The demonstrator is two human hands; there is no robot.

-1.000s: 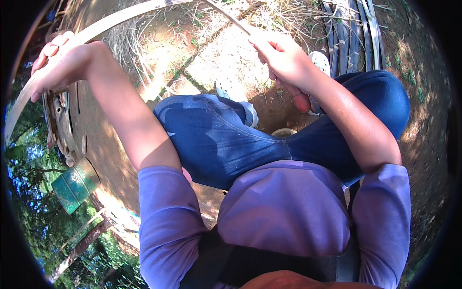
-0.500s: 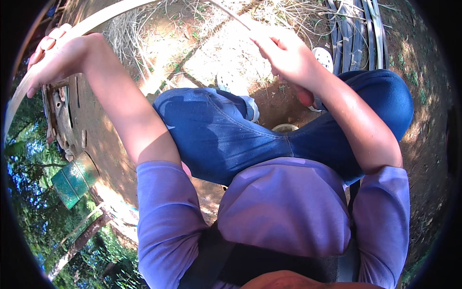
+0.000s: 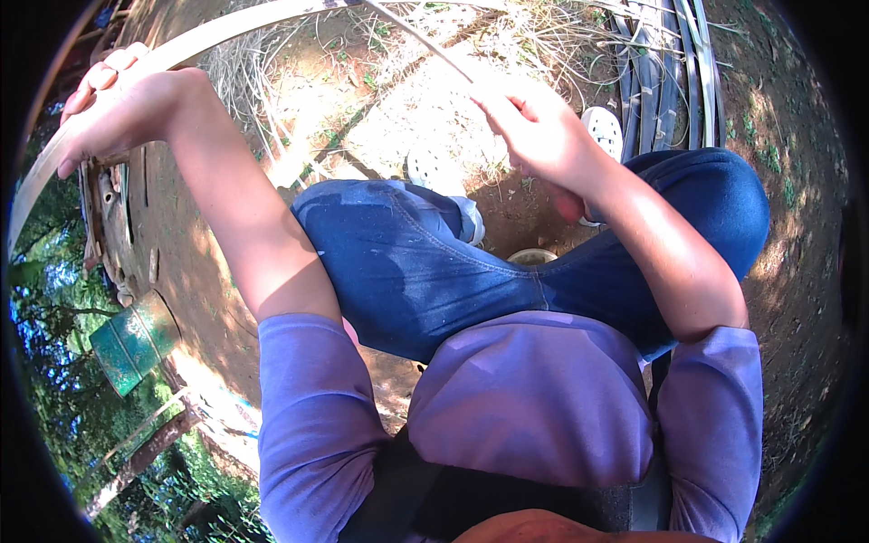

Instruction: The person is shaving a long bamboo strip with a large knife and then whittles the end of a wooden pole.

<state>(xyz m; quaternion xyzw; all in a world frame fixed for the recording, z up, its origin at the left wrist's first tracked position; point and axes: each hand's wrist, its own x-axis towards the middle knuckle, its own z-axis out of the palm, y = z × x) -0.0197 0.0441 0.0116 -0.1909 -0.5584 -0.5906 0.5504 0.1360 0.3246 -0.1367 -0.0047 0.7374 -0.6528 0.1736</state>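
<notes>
A long, pale, flat strip like split bamboo (image 3: 244,26) arches from the left rim up past the top edge. My left hand (image 3: 127,107) is closed around it at far left, the arm stretched out. In my right hand (image 3: 540,127), above my knees, is a long, narrow knife (image 3: 421,41). Its blade points up and left and meets the strip at the top edge. Below that fist shows the knife's reddish handle end. Whether the blade cuts into the strip cannot be made out.
Several dark long strips (image 3: 665,77) lie on the ground at upper right. Pale shavings (image 3: 534,41) litter the soil ahead of my white clogs (image 3: 602,131). A round rim (image 3: 532,257) shows between my thighs. A green metal drum (image 3: 136,339) stands at left.
The knife's blade has shifted slightly left along the strip. Both hands keep their hold, and the whole view has tilted a little.
</notes>
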